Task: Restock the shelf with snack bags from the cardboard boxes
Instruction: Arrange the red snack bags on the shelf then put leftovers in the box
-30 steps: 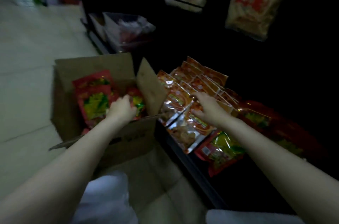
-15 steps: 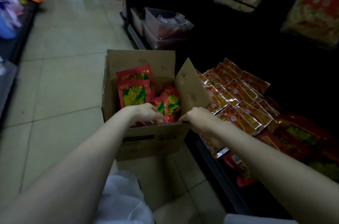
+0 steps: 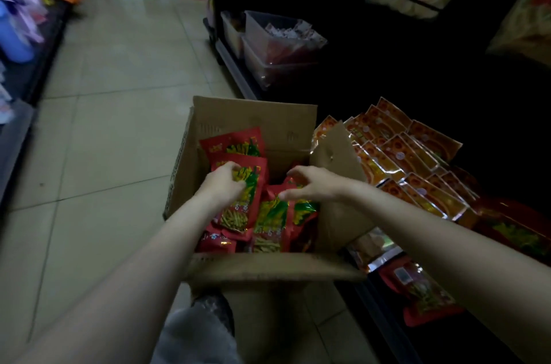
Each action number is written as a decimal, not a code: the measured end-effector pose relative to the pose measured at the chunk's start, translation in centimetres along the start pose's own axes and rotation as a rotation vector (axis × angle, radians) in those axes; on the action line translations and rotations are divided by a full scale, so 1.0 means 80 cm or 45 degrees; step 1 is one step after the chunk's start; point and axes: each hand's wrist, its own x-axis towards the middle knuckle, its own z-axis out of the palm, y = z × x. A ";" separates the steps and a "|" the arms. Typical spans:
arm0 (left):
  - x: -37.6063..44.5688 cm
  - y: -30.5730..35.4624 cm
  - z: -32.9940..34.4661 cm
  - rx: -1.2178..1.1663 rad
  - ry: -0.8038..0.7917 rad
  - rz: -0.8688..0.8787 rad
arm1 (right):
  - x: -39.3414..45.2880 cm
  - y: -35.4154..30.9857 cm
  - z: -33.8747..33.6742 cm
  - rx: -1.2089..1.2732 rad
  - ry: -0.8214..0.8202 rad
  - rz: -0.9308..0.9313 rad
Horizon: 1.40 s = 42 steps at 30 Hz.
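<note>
In the cardboard box [image 3: 253, 122], twelve o'clock: your left hand [image 3: 222, 184] grasps a red snack bag [image 3: 238, 202] for lifting; right hand [image 3: 310, 187], spread, holds nothing.

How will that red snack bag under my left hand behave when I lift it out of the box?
The red snack bag is probably floppy: its film looks creased. Likely light, holding thin sticks. The glossy surface may slide, so a firm grip helps.
</note>
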 end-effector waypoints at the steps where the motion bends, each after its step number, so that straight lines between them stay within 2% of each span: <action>1: 0.013 0.000 0.002 -0.032 0.063 0.000 | 0.029 0.000 -0.003 0.036 0.017 0.043; 5: 0.064 -0.002 -0.004 -0.085 0.297 -0.011 | 0.129 -0.006 -0.018 0.272 0.195 0.146; 8: 0.087 -0.020 -0.007 -0.219 0.449 -0.130 | 0.184 -0.008 -0.001 0.569 0.413 0.191; 10: 0.089 -0.034 -0.004 -0.296 0.491 -0.214 | 0.210 -0.010 0.030 0.743 0.479 0.229; 14: 0.095 -0.045 -0.001 -0.357 0.467 -0.262 | 0.210 -0.015 0.082 0.610 0.590 0.193; 17: 0.091 -0.035 -0.004 -0.439 0.425 -0.229 | 0.172 -0.011 0.063 0.583 0.789 0.135; 20: 0.072 -0.016 -0.007 -0.541 0.333 -0.153 | 0.109 -0.005 0.004 0.461 0.882 -0.054; 25: 0.022 0.047 -0.018 -0.796 0.189 0.150 | -0.043 0.015 -0.096 0.506 0.779 -0.234; 28: -0.013 0.092 -0.005 -0.975 -0.024 0.256 | -0.139 0.042 -0.123 0.656 0.690 -0.257; 31: -0.045 0.148 0.030 -1.053 -0.348 0.355 | -0.223 0.081 -0.127 0.805 0.689 -0.157; 33: -0.068 0.193 0.067 -1.065 -0.571 0.407 | -0.272 0.116 -0.118 0.933 0.788 -0.051; 35: -0.090 0.235 0.113 -0.951 -0.602 0.481 | -0.315 0.151 -0.102 1.034 0.957 0.110; 37: -0.104 0.265 0.167 -0.814 -0.559 0.537 | -0.347 0.192 -0.081 0.968 1.108 0.358; 39: -0.113 0.285 0.223 -0.701 -0.592 0.557 | -0.367 0.236 -0.051 0.819 1.183 0.618; 42: -0.119 0.300 0.296 -0.560 -0.677 0.522 | -0.378 0.291 0.002 0.707 1.262 0.862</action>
